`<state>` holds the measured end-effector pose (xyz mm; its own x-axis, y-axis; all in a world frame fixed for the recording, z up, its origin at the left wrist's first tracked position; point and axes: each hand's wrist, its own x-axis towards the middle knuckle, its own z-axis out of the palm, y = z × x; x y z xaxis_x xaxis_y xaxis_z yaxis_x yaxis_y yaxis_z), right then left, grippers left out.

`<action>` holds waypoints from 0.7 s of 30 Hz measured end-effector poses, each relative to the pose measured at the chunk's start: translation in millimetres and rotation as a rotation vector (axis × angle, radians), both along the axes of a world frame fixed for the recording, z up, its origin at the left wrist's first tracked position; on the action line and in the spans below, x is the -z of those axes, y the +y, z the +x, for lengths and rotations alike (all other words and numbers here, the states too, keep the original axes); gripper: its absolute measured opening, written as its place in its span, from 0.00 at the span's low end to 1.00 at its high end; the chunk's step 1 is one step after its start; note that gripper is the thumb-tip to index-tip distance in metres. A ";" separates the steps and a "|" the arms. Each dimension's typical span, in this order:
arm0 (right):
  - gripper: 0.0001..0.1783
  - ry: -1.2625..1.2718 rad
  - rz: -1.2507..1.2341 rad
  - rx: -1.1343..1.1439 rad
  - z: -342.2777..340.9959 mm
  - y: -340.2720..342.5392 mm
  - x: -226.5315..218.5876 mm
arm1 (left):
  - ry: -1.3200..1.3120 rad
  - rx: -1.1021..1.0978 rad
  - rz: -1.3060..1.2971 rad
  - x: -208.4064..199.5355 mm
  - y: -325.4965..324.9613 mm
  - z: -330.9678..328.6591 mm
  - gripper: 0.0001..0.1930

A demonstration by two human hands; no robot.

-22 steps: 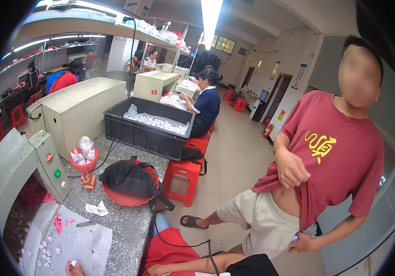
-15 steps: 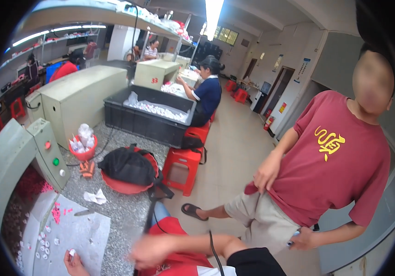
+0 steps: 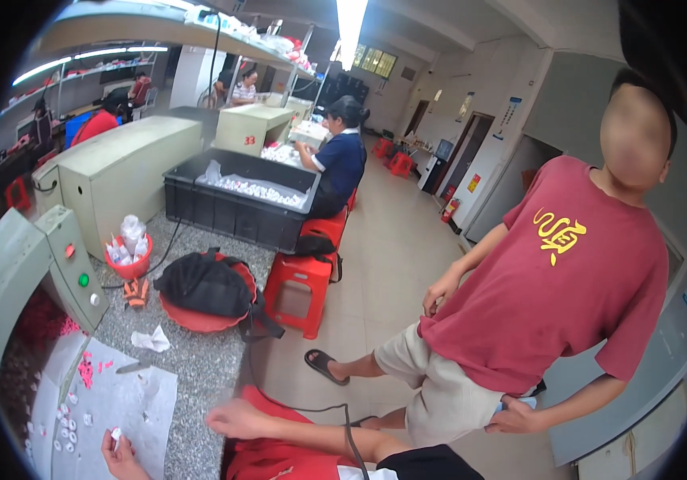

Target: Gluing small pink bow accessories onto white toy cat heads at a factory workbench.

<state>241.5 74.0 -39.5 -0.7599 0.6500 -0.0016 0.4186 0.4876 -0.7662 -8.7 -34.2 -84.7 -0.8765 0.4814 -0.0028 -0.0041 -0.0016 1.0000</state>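
My left hand [image 3: 123, 461] comes in at the lower edge over a white sheet [image 3: 142, 400]. Its fingers pinch a small white piece [image 3: 115, 434]. Several small white ring-shaped pieces [image 3: 71, 438] lie on the sheet beside that hand, with tiny pink pieces [image 3: 86, 373] farther up. A slim, knife-like tool [image 3: 132, 366] rests near the sheet's far edge. My right hand [image 3: 234, 418] is at the table's right edge, apart from the left one. Its fingers are curled under, and whatever they hold, if anything, is hidden.
Left stands a pale machine housing [image 3: 71, 256] with buttons. Beyond the sheet are crumpled tissue [image 3: 150, 339], a black bag [image 3: 203, 286] on a red basin [image 3: 199, 318], a red cup of bottles [image 3: 130, 262] and a black crate [image 3: 231, 218]. A person [image 3: 583, 272] stands close on the right.
The view has shifted slightly to the right. My right hand, blurred before, is now sharper, nearer the table edge. My left hand still pinches the white piece, now lifted slightly.
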 end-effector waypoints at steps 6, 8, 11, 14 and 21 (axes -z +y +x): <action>0.08 0.081 -0.090 0.073 -6.2 -1.3 24.0 | 0.061 -0.049 0.062 -8.9 -14.0 -9.5 0.18; 0.08 0.055 -0.038 0.089 -15.0 -3.2 11.7 | 0.041 -0.042 0.085 -18.2 -4.0 -2.2 0.18; 0.09 -0.011 -0.159 -0.067 -7.7 -10.1 -1.5 | 0.059 -0.045 0.091 -24.1 10.3 7.6 0.17; 0.10 -0.107 -0.456 -0.381 21.9 -3.6 23.1 | -0.011 -0.059 0.156 -28.4 3.6 3.2 0.16; 0.13 -0.173 -1.356 0.497 152.8 16.5 127.3 | -0.110 -0.157 0.096 -12.9 -6.0 -14.8 0.17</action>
